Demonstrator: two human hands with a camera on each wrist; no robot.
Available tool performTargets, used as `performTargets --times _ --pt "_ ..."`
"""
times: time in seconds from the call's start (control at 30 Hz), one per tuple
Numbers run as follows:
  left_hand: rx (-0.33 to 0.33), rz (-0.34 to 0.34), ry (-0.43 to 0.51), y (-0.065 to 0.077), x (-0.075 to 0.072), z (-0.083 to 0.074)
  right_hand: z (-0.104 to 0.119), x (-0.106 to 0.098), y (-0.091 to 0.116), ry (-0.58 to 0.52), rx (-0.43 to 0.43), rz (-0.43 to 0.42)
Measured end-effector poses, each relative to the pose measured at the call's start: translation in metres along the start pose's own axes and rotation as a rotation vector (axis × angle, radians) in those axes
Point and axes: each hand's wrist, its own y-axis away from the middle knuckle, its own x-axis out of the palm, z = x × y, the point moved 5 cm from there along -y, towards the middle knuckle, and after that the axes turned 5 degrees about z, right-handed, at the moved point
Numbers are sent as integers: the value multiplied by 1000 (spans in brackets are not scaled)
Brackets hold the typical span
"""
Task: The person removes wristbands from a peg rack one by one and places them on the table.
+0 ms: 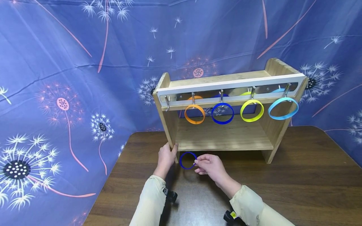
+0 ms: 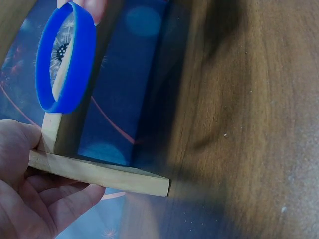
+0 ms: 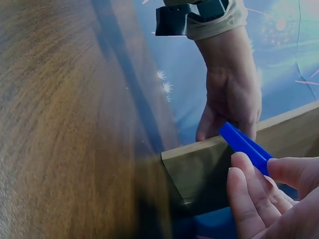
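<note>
A blue wristband (image 1: 181,161) is pinched between the thumb and fingers of my right hand (image 1: 210,166), in front of the wooden rack's lower left side. My left hand (image 1: 165,157) grips the left side panel (image 2: 124,180) of the rack near its foot, thumb on one face and fingers on the other. In the left wrist view the blue wristband (image 2: 83,59) appears as an upright oval above the left hand (image 2: 30,184). The right wrist view has the band (image 3: 244,145) nearly edge-on.
The wooden rack (image 1: 226,146) stands on a brown table (image 1: 311,175). From its hooks hang orange (image 1: 195,122), blue (image 1: 222,122), yellow (image 1: 252,120) and light blue (image 1: 283,117) bands. The leftmost hook (image 1: 167,103) is bare. Behind hangs a blue dandelion-patterned cloth (image 1: 113,78).
</note>
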Motion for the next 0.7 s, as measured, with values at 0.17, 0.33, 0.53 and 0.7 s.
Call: performTargets --times 0.17,0.33,0.53,0.7 --pt "4 -8 -3 0 0 -1 -5 3 -1 14 -19 18" --pt "2 -12 7 0 -1 -1 -10 5 -4 21 6 29" --pt "7 -20 1 -1 -1 -1 -15 6 -7 24 64 26" --pt "2 -18 -6 -1 0 0 -19 8 -9 35 82 19"
